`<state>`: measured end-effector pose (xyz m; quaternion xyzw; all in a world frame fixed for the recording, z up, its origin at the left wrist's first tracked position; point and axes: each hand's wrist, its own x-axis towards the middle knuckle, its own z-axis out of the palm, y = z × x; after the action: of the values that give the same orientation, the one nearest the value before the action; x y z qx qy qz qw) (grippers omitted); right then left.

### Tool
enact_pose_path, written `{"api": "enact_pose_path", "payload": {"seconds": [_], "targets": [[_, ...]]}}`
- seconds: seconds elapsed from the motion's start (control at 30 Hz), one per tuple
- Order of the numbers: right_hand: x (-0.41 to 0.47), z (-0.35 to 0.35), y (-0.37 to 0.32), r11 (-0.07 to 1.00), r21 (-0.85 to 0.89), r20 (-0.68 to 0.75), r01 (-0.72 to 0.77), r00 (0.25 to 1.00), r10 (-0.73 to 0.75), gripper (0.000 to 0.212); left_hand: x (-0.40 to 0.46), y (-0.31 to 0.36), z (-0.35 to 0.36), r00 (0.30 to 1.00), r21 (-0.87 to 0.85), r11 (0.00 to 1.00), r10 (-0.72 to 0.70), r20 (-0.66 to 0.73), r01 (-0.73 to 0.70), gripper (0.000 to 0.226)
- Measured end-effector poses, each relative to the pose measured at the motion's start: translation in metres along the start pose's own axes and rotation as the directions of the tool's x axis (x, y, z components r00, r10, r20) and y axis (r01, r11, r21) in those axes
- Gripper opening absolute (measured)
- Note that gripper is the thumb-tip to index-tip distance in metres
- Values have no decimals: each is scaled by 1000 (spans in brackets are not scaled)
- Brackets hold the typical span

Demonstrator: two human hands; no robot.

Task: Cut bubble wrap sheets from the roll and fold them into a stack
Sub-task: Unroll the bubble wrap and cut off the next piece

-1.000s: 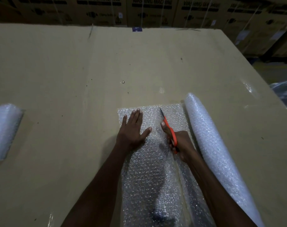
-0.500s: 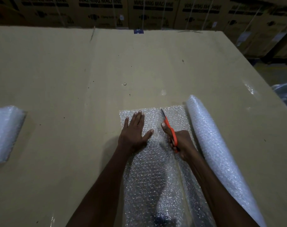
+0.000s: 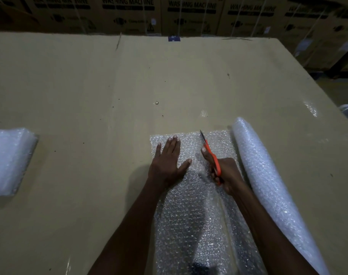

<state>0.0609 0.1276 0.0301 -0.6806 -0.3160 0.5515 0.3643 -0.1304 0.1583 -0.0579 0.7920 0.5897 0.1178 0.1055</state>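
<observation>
Far out to the left of our left hand point(image 3: 167, 165), well apart from it, a folded stack of bubble wrap point(image 3: 9, 161) lies on the cardboard work surface point(image 3: 89, 96), cut off by the picture's edge. Nothing here is a container in the strict sense; the cardboard simply bears everything.

Our left hand rests flat, fingers straight and close together with the thumb spread toward the right, pressing down the far left part of the unrolled bubble wrap sheet point(image 3: 185, 225). It holds nothing. The sheet runs from beyond the fingertips back under both forearms toward us.

Just to the right of that thumb, our right hand point(image 3: 226, 175) grips the orange-handled scissors point(image 3: 211, 155), fingers curled round the handle and the index finger laid along its left side. The blades point away from us, their tip near the sheet's far edge; we cannot tell how far apart the blades stand. A seam in the sheet runs back toward us from the scissors.

Immediately right of the right hand, the bubble wrap roll point(image 3: 268, 185) lies on the cardboard alongside the sheet, slanting toward us and to the right.

Beyond both hands, past the far edge of the surface, a row of cartons point(image 3: 189, 14) stands, each printed "WASHING MACHINE" in dark capitals; the smaller print beneath is too blurred to read.
</observation>
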Motion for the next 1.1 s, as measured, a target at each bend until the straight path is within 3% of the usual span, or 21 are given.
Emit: {"api": "enact_pose_path", "payload": {"seconds": [0.13, 0.3, 0.5, 0.67, 0.77, 0.87, 1.0, 1.1], "targets": [[7, 5, -5, 1000, -9, -29, -5, 1000, 5, 53, -1, 0, 4, 999, 21, 1000, 1, -44, -1, 83], [6, 3, -2, 1000, -23, -36, 18, 999, -18, 52, 0, 1, -2, 1000, 14, 1000, 0, 23, -1, 85], [-16, -15, 8, 975, -191, -8, 113, 993, -117, 47, 1, -4, -11, 991, 1, 1000, -2, 133, 2, 97], [-35, -36, 25, 938, -285, 64, 197, 980, -186, 36, -6, -19, -30, 990, 55, 998, -4, 139, -4, 99], [-45, -42, 33, 842, -455, 0, 290, 945, -326, 37, -9, -27, -44, 998, 120, 992, 30, 54, -36, 95], [-55, -38, 41, 654, -687, -47, 316, 879, -474, 42, -18, -28, -57, 997, 103, 993, 61, -49, -55, 78], [-65, -30, 57, 486, -824, -33, 292, 831, -555, 28, -48, -9, -62, 992, 38, 999, 40, -120, -35, 54], [-75, -25, 70, 409, -869, -31, 278, 795, -606, 31, -80, 7, -46, 991, -3, 996, 87, -100, -88, 56]]}}
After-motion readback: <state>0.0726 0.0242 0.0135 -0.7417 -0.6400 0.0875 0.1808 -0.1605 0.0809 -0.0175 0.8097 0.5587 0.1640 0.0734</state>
